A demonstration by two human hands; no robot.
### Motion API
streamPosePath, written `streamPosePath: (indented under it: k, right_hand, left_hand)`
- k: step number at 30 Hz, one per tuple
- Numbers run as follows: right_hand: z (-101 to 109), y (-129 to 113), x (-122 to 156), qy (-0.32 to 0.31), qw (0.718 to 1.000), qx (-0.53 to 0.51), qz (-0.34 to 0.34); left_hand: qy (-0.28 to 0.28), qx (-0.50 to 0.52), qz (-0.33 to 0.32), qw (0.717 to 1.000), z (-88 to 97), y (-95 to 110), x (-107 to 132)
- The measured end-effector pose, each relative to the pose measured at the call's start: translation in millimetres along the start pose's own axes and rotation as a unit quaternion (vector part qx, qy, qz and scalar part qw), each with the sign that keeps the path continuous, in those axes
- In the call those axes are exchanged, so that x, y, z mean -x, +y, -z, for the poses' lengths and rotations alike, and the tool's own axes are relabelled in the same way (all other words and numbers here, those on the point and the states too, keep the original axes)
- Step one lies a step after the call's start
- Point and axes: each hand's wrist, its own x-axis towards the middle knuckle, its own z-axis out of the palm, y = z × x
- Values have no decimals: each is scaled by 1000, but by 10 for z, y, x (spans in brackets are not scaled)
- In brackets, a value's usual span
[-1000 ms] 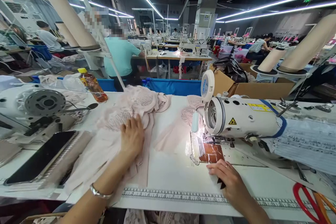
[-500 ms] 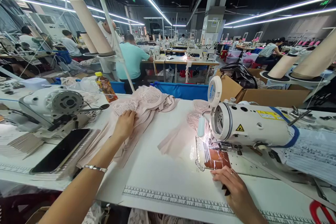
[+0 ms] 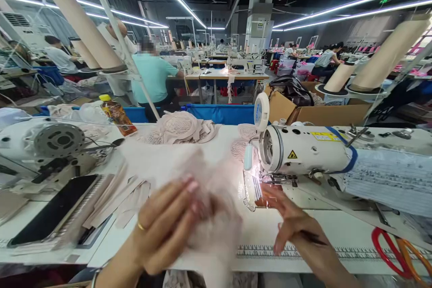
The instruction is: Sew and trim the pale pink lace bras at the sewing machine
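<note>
Left of the white sewing machine [image 3: 305,147], with its yellow label [image 3: 326,137] and blue band [image 3: 353,156]: pale pink fabric [image 3: 219,234], lace-patterned pale pink pieces [image 3: 178,126], an amber bottle [image 3: 118,114] with yellow cap [image 3: 105,97]. Behind the machine, 2 beige cones [image 3: 393,51]; before it, black-marked white ruler strip [image 3: 286,253].

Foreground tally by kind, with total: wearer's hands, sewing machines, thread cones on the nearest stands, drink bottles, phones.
Left hand and right hand: 2
Sewing machines: 2
Thread cones: 4
Drink bottle: 1
Phone: 1
Total: 10
</note>
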Motion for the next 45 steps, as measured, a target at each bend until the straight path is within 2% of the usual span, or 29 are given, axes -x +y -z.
streamPosePath:
  k: [1,2,3,4,5,6,8,9,11,12,13,15,16,18,19,20,22,24,26,28,31,34,37,39,41,45]
  right_hand:
    - [-26,-117,-51,-110,993,-35,-31]
    - [-61,-207,-85,-207,974,-74,-57]
    - [-103,-268,-99,-274,953,-102,-81]
    - [-149,-296,-92,-307,939,-112,-106]
    - [-197,-292,-66,-303,939,-101,-131]
    - [-243,-259,-26,-272,947,-70,-159]
    - [-325,-130,80,-183,961,18,-207]
    - [-361,-48,136,-145,962,53,-226]
    - [-430,114,234,-97,962,83,-241]
    - [-468,182,274,-82,965,80,-238]
    - [-510,236,307,-75,968,67,-230]
    - [-612,306,356,-50,976,29,-208]
    - [-669,327,373,-21,979,10,-205]
    - [-783,364,396,83,971,-10,-225]
    - [-833,386,402,143,959,-15,-244]
    - [-875,413,406,189,946,-21,-264]
    - [-929,477,411,228,924,-36,-303]
    - [-939,539,420,221,915,-41,-335]
    - [-908,577,433,195,918,-21,-345]
    - [-843,582,435,142,933,10,-331]
    - [-700,539,391,34,955,21,-294]
    - [-539,484,306,-47,960,-14,-275]
    - [-427,460,214,-86,954,-38,-286]
    - [-428,472,158,-108,947,-37,-299]
    - [-503,506,116,-79,949,-3,-305]
    - [-738,595,117,98,960,87,-247]
  left_hand:
    - [16,10,-76,997,-37,120,20]
    - [29,12,-128,991,-97,208,10]
    - [47,4,-160,986,-176,262,-19]
    - [50,-14,-162,985,-266,287,-51]
    - [39,-40,-131,990,-360,292,-71]
    - [15,-71,-75,995,-450,288,-63]
    - [-66,-118,74,988,-595,310,67]
    - [-112,-115,144,976,-644,355,188]
    - [-229,-22,215,949,-703,534,491]
    - [-305,72,231,921,-720,659,643]
    - [-346,168,253,888,-734,798,776]
    - [-366,320,323,812,-763,1070,942]
    - [-364,379,386,758,-780,1182,968]
    - [-327,465,497,656,-812,1327,925]
    - [-303,493,532,619,-824,1358,872]
    - [-280,509,550,599,-831,1366,813]
    - [-270,508,560,596,-832,1334,701]
    - [-309,484,553,604,-826,1279,626]
    - [-370,467,521,611,-831,1232,589]
    - [-421,450,469,633,-850,1207,570]
    - [-468,397,408,676,-876,1203,541]
    - [-493,345,397,693,-871,1207,508]
    - [-499,313,397,704,-871,1223,508]
    - [-488,306,409,708,-895,1266,551]
    - [-456,312,438,709,-926,1345,636]
    - [-356,345,490,717,-951,1528,836]
